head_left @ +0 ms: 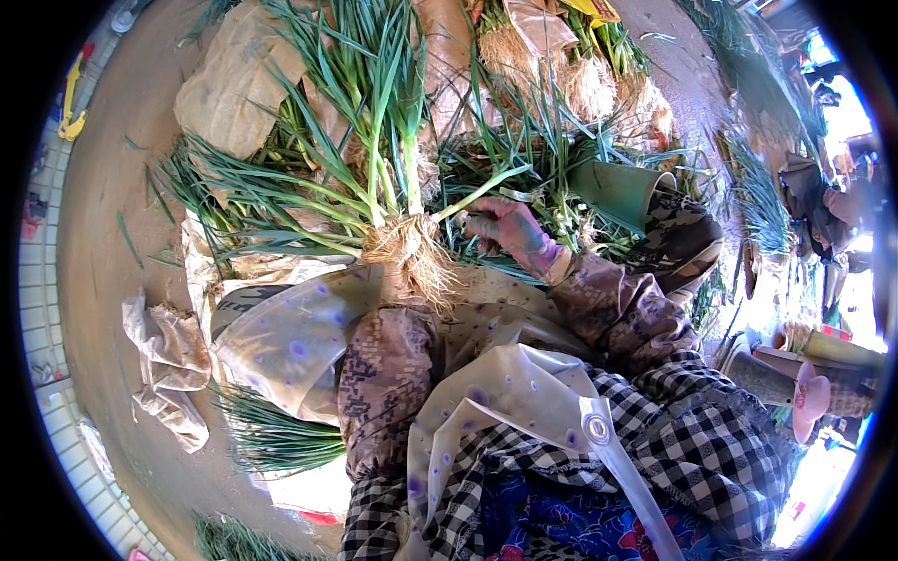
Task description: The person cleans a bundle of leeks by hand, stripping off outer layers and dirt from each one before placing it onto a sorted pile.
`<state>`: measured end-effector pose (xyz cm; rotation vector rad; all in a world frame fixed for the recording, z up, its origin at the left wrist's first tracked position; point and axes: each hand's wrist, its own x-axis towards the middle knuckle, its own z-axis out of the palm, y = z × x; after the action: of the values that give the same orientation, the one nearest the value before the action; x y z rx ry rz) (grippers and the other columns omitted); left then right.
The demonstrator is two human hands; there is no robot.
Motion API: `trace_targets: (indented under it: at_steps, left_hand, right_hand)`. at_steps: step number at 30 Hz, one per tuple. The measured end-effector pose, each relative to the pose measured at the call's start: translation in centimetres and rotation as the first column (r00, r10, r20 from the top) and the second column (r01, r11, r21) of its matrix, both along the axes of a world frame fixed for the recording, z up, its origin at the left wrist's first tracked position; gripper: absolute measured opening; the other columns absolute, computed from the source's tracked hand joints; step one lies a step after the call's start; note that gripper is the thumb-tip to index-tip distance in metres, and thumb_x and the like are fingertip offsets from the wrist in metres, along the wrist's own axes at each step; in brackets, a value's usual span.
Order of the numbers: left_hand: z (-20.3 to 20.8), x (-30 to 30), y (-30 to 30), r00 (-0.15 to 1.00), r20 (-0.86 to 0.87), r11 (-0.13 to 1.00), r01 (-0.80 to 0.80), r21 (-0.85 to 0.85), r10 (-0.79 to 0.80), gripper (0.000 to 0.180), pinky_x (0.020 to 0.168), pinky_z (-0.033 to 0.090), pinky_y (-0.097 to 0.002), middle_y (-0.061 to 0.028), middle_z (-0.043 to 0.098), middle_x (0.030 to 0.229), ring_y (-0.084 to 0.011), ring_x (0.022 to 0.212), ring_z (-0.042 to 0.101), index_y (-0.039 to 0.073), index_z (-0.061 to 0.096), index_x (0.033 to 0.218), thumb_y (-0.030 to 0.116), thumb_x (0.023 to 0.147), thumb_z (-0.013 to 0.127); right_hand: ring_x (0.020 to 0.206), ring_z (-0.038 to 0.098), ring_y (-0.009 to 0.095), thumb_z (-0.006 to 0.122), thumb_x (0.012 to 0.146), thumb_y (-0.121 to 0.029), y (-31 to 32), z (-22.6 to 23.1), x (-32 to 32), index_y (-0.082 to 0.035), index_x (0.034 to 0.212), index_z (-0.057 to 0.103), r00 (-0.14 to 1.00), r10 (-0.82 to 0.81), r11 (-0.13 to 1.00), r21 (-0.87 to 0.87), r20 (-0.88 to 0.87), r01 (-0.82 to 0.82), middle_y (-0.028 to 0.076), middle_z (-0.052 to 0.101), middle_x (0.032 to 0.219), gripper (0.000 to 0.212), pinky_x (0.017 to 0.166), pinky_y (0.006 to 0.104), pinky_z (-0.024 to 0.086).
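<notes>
Bunch of green onions [412, 173]: pale roots [407, 245] tangled, hanging nearest me; white stems; long green leaves fanning away. It stands beyond my left sleeve [388, 374] — roots hide most of my left hand [393, 283], so its grip I cannot tell. My right hand [514, 236] sits just right of the roots, fingers curled — whether they pinch a stalk, I cannot tell. Farther off lie more onions [591, 82].

a crumpled pale cloth [171, 360] lies on brown floor [98, 234] near white tiles [39, 318].
</notes>
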<state>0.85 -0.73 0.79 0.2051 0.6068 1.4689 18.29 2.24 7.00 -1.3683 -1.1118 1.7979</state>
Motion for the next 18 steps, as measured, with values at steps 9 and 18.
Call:
trace_targets:
  at_steps: [9,18]
  left_hand:
    - [-2.0,-0.3,1.2,0.994,0.105,0.997,0.023,-0.074,-0.015,0.020,0.061,0.048,-0.0226,-0.0138,0.057,0.086,-0.0178,0.073,0.056,-0.004,0.052,0.096,0.009,0.080,0.055]
    - [1.4,0.7,1.2,0.928,0.345,0.990,0.141,0.018,-0.139,0.026,0.070,0.047,-0.0286,-0.0093,0.052,0.090,-0.0172,0.073,0.052,0.000,0.049,0.099,0.021,0.083,0.055]
  right_hand:
    - [0.055,0.046,0.005,0.062,0.080,-0.020,0.8,-1.7,0.2,-0.006,0.107,0.054,0.986,-0.066,0.965,-0.263,-0.153,0.023,-0.001,0.058,0.076,0.032,0.048,0.0198,0.037]
    - [0.055,0.046,0.008,0.058,0.079,-0.007,4.1,-0.4,-3.2,-0.001,0.109,0.055,0.884,0.352,0.930,0.226,-0.307,-0.291,0.004,0.057,0.084,0.031,0.048,0.0223,0.038]
